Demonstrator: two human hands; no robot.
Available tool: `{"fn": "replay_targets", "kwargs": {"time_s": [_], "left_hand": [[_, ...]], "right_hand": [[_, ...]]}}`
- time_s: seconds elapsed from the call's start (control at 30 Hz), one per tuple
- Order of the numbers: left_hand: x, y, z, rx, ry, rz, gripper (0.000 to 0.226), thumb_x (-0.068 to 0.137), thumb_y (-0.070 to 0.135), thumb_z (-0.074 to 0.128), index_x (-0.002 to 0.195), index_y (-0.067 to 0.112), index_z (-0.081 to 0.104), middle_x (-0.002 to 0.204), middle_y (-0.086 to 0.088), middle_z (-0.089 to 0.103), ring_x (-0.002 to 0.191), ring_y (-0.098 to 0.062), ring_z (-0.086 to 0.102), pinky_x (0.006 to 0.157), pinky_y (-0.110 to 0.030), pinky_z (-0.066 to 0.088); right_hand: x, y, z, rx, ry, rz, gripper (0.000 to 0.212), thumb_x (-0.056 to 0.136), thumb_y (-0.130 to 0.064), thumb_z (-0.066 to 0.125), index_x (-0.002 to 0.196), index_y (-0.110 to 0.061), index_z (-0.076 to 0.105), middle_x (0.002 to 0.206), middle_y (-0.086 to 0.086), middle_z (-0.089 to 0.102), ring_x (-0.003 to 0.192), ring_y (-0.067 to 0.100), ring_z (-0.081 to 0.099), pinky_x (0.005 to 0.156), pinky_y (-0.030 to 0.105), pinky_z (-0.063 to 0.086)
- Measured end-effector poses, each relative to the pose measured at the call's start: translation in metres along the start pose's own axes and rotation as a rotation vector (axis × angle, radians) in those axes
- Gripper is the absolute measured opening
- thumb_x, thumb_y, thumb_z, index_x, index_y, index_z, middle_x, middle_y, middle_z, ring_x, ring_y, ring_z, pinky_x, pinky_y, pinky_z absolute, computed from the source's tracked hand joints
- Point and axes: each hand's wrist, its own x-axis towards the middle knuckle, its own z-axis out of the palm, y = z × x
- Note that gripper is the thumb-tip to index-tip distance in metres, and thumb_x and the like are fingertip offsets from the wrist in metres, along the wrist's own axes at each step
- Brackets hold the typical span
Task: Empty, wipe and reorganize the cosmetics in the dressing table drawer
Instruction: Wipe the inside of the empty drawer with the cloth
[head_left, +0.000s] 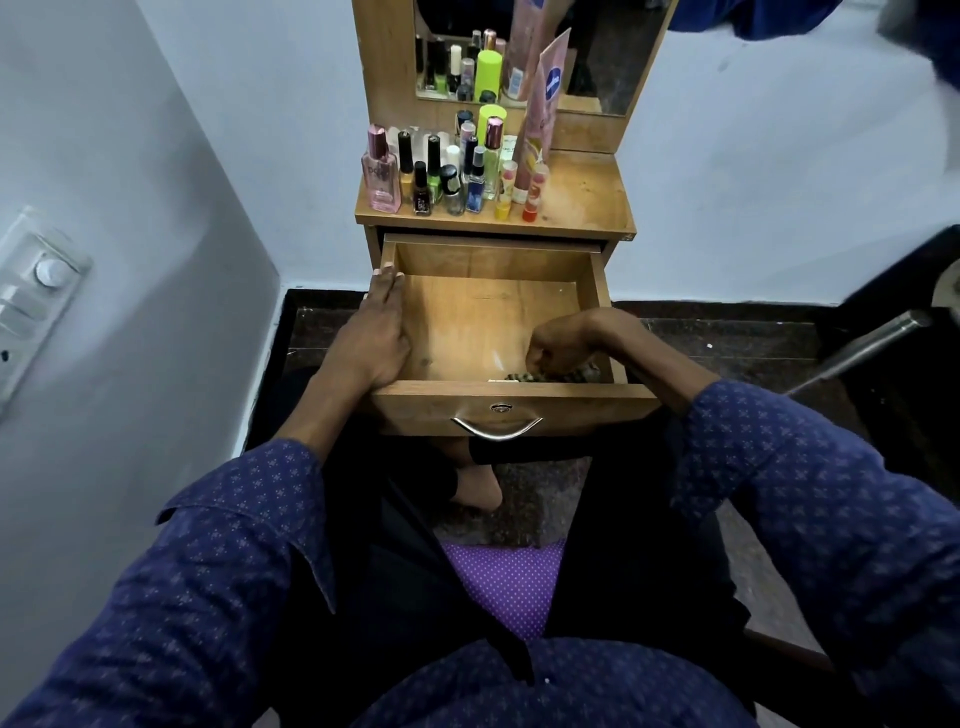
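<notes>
The wooden drawer (519, 408) is pulled out and its floor is bare. My left hand (376, 332) rests with straight fingers along the drawer's left wall. Inside the front right corner, my right hand (558, 348) grips a dark patterned cloth (524, 376) pressed against the drawer floor; the front panel hides much of the cloth. Several cosmetics stand in rows on the dressing table top (582, 202): a pink perfume bottle (383, 174), nail polish bottles (422, 189), a lime green can (491, 124) and a tall pink tube (540, 119).
A mirror (613, 57) rises behind the bottles. A wall with a switch panel (39, 296) stands close on the left. A metal chair leg (862, 348) juts in at the right. I sit on a purple dotted seat (509, 582), knees under the drawer.
</notes>
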Motion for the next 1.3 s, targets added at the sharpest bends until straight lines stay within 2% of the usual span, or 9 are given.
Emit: {"fn": "replay_targets", "kwargs": {"time_s": [0.13,0.23,0.43,0.53,0.63,0.83,0.97,1.13,1.3], "left_hand": [[0.000,0.000,0.000,0.015,0.009,-0.007,0.080,0.097,0.000,0.044,0.167,0.004,0.007,0.176,-0.009,-0.005,0.163,-0.027,0.004,0.131,-0.046,0.019],[-0.001,0.001,0.001,0.022,-0.002,-0.003,0.080,0.097,0.000,0.045,0.167,0.004,0.007,0.176,-0.009,-0.005,0.163,-0.027,0.003,0.131,-0.044,0.017],[-0.001,0.001,0.000,0.029,0.005,-0.002,0.077,0.098,0.001,0.045,0.167,0.004,0.009,0.176,-0.009,-0.003,0.163,-0.027,0.005,0.131,-0.043,0.016],[0.001,0.000,0.000,0.025,0.011,0.000,0.076,0.100,0.003,0.045,0.167,0.005,0.010,0.176,-0.008,-0.003,0.163,-0.028,0.007,0.131,-0.045,0.019],[0.002,-0.001,0.000,0.043,0.011,-0.003,0.075,0.101,0.005,0.045,0.167,0.006,0.010,0.176,-0.008,-0.003,0.162,-0.029,0.009,0.130,-0.047,0.022],[0.001,0.002,0.000,0.048,0.003,0.008,0.076,0.100,0.004,0.046,0.167,0.003,0.010,0.176,-0.012,-0.002,0.162,-0.032,0.011,0.130,-0.045,0.021],[0.000,0.003,-0.001,0.046,-0.008,0.006,0.078,0.098,0.005,0.049,0.166,0.002,0.011,0.176,-0.013,0.000,0.162,-0.034,0.012,0.130,-0.047,0.022],[0.001,0.004,-0.002,0.017,0.003,0.006,0.069,0.105,0.010,0.043,0.166,0.002,0.011,0.176,-0.014,-0.001,0.163,-0.031,0.005,0.131,-0.044,0.015],[0.001,0.001,0.001,0.001,0.020,0.009,0.062,0.113,0.025,0.037,0.166,0.004,0.014,0.176,-0.012,-0.001,0.163,-0.029,0.004,0.131,-0.043,0.015]], "right_hand": [[0.014,-0.040,0.006,0.123,0.216,-0.150,0.024,0.099,-0.005,0.056,0.095,-0.022,0.073,0.095,-0.008,0.070,0.089,0.016,0.064,0.079,0.030,0.051],[0.024,-0.072,0.008,0.088,0.346,-0.249,0.023,0.097,-0.016,0.064,0.113,-0.026,0.078,0.111,-0.010,0.073,0.093,0.009,0.058,0.081,0.027,0.044],[0.016,-0.025,0.002,0.493,0.161,-0.228,0.020,0.104,-0.006,0.053,0.107,-0.014,0.071,0.099,0.002,0.068,0.085,0.014,0.061,0.072,0.025,0.051],[0.010,0.007,0.004,0.450,0.148,-0.095,0.022,0.106,-0.010,0.050,0.113,-0.013,0.070,0.108,0.004,0.066,0.097,0.021,0.060,0.076,0.030,0.052],[0.006,0.012,0.006,0.350,0.128,-0.067,0.032,0.104,-0.006,0.048,0.091,-0.028,0.066,0.097,-0.005,0.063,0.094,0.019,0.057,0.074,0.031,0.052],[0.027,-0.046,0.006,0.248,0.271,-0.248,0.017,0.099,-0.006,0.055,0.097,-0.002,0.072,0.091,0.009,0.070,0.080,0.014,0.055,0.072,0.028,0.045],[0.044,-0.092,0.009,0.430,0.386,-0.371,0.012,0.099,-0.014,0.066,0.104,-0.008,0.076,0.094,0.000,0.072,0.082,0.011,0.059,0.078,0.029,0.047],[0.022,-0.061,0.001,0.718,0.540,-0.350,0.018,0.096,-0.008,0.068,0.102,-0.022,0.077,0.113,0.001,0.074,0.101,0.015,0.066,0.082,0.027,0.056],[0.006,0.000,0.008,0.210,0.695,-0.077,0.025,0.093,-0.012,0.071,0.116,-0.021,0.072,0.123,0.006,0.067,0.115,0.025,0.062,0.093,0.037,0.052]]}}
